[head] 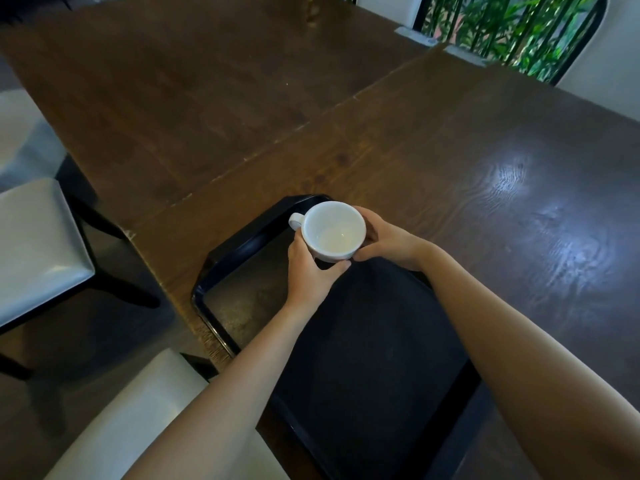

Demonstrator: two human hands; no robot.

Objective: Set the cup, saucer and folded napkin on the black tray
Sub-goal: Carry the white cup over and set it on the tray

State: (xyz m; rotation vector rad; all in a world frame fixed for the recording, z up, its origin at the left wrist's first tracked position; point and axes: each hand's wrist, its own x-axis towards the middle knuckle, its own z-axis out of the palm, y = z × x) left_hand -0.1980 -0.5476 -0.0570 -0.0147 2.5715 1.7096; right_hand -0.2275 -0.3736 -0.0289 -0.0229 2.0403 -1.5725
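Observation:
An empty white cup (pixel 332 230) is upright over the far end of the black tray (pixel 221 282), its handle pointing left. My left hand (pixel 310 271) cups its near left side and my right hand (pixel 384 239) wraps its right side, so both hold it. I cannot tell whether the cup rests on the tray or hovers just above it. The tray lies on the dark wooden table (pixel 450 161) near its left edge. No saucer or napkin is in view.
White-cushioned chairs stand left of the table (pixel 38 247) and at the near left (pixel 145 420). A dark metal chair back (pixel 571 46) rises beyond the table's far right, with green plants behind it. A seam crosses the tabletop diagonally.

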